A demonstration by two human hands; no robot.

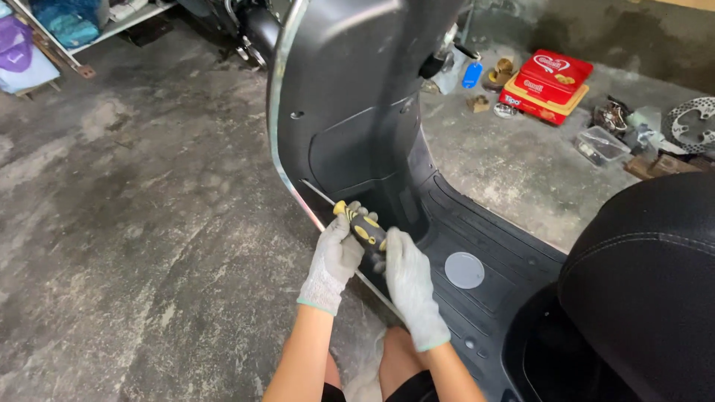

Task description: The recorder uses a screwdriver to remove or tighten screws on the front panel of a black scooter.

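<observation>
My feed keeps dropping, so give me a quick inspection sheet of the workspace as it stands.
Surface: stained concrete floor.
Job's things: yellow-black screwdriver at the chrome edge trim of the black scooter.
Clutter: red tins, clear plastic box, brake disc, small parts.
Grips: left hand and right hand, gloved, both on the screwdriver.
Cables: nothing seen.
Surroundings: shelf with cloths, black seat.

Stained grey concrete floor [149, 223], shelf rack [82, 33] at far left corner.
</observation>
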